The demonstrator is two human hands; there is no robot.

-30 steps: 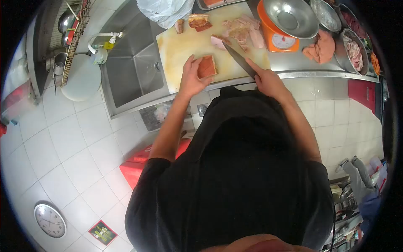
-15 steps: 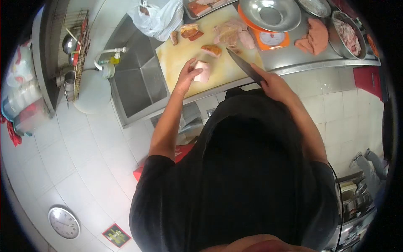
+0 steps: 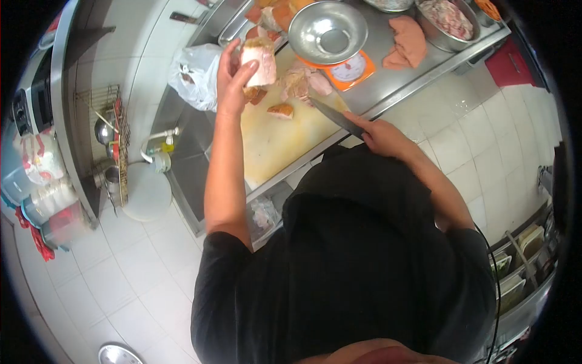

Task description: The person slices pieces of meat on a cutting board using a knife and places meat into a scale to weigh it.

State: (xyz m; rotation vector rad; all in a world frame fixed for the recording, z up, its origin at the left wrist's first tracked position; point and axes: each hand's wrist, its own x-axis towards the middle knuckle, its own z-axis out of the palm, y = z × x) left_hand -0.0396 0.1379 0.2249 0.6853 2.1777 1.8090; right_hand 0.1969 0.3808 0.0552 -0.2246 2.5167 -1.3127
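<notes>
Raised over the far left part of the yellowish cutting board [image 3: 267, 151], my left hand [image 3: 233, 82] grips a thick block of pork [image 3: 259, 64], pale on the cut face and browned along the top edge. My right hand [image 3: 383, 137] is closed round the handle of a kitchen knife [image 3: 334, 116]; its blade points up and left over the board's right side. A small browned piece of pork [image 3: 280, 111] lies mid-board. Thin pale meat slices [image 3: 296, 85] sit behind it. Another browned chunk [image 3: 257, 97] is partly hidden below my left hand.
A steel bowl [image 3: 303, 36] rests on an orange scale [image 3: 348, 70] behind the board. Rightward are an orange cloth [image 3: 405, 43] and a pot of raw meat [image 3: 447, 21]. To the left are a sink [image 3: 197, 142], its faucet [image 3: 163, 134] and a white plastic bag [image 3: 195, 76].
My left hand has lifted the pork block off the board, up and away to the far left. My right hand still holds the knife over the board. The camera view has turned.
</notes>
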